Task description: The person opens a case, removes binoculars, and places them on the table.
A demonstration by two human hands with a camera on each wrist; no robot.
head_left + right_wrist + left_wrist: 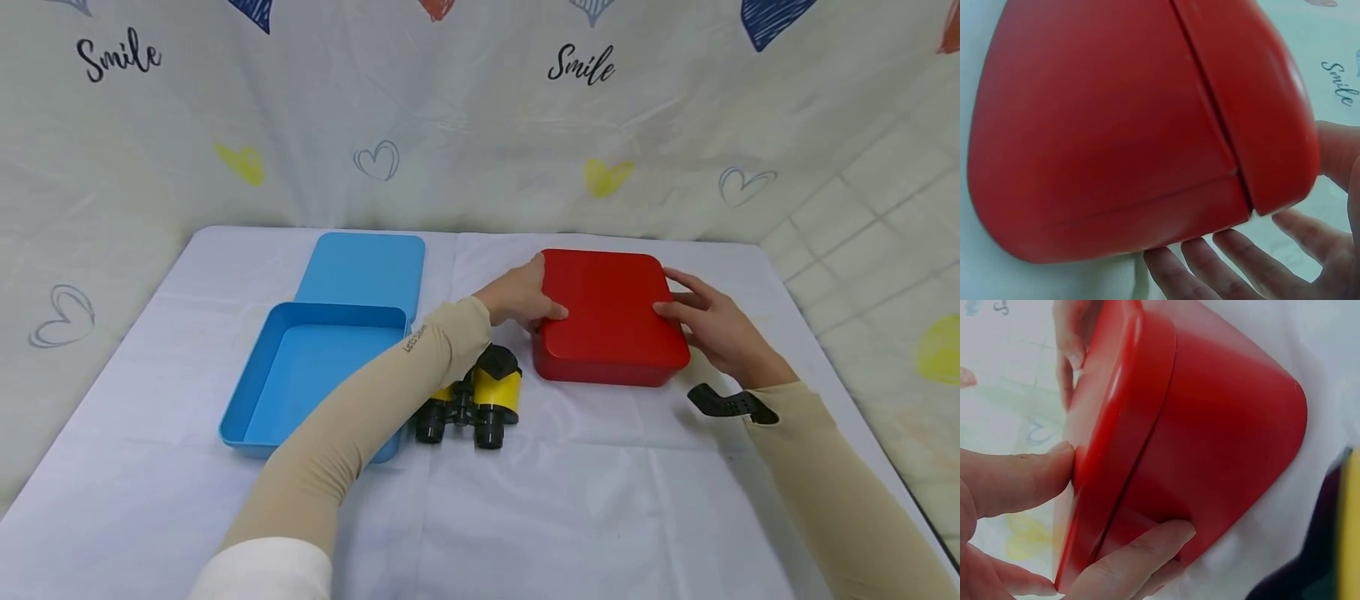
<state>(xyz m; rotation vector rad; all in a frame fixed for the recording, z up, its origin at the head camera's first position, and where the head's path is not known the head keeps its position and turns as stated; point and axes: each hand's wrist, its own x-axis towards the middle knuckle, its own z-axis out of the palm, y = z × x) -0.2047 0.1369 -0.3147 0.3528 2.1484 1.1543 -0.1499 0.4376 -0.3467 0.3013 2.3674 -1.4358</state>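
A red lidded box (607, 312) stands on the table between both hands. My left hand (521, 293) grips its left side, the thumb on the lid's edge and the fingers down the side wall. At the opposite side is my right hand (720, 321), its thumb on the lid's edge and its fingertips against the wall. A seam runs between lid (1141, 394) and body (1229, 412) in the left wrist view. The lid (1266, 106) shows a narrow gap at the corner in the right wrist view. The box's inside is hidden.
Yellow and black binoculars (491, 396) lie below the left wrist, partly covered by the sleeve. An open blue box (322, 358) stands at left, its inside bare where visible. A flat blue lid (367, 267) lies behind it. Printed cloth (480, 108) hangs behind the table.
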